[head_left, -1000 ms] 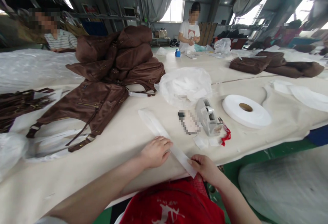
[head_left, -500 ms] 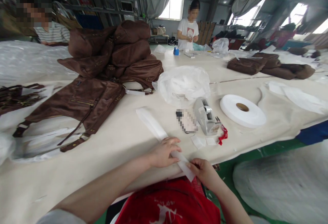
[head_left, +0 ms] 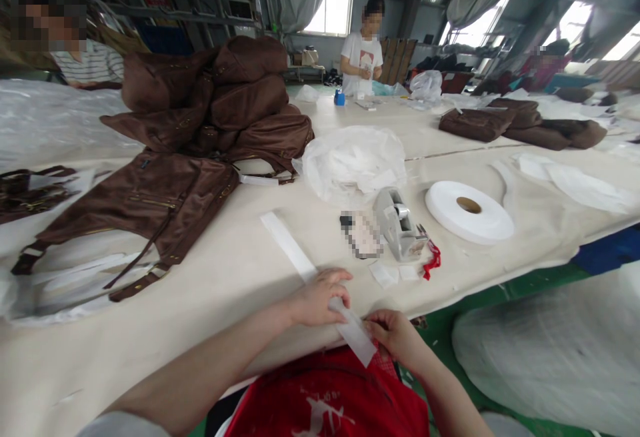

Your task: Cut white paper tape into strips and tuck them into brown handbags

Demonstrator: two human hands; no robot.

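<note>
A white strip point(head_left: 286, 242) of thin, flat material lies slantwise across the table edge in front of me. My left hand point(head_left: 320, 297) is closed around its middle, fingers curled over the top. Beyond that hand the far part of the strip rests on the table; the near end hangs over my red apron point(head_left: 320, 400). At the strip's right edge, close to this near end, my right hand point(head_left: 395, 335) pinches with thumb and forefinger. Just past my hands lie small white cut pieces point(head_left: 384, 273) and scissors-like tips with a red tie point(head_left: 433, 260).
A tape dispenser point(head_left: 400, 227), a blurred-out phone-like item point(head_left: 361, 233) and a white tape roll point(head_left: 469, 211) stand ahead. Brown bags point(head_left: 135, 200) pile up at left beside a clear plastic bag point(head_left: 355, 163). A co-worker point(head_left: 363, 57) stands across the table.
The strip's near end has come slightly lower and shows flatter and wider between my hands. My right hand has shifted a little along its edge. The view has turned slightly.
</note>
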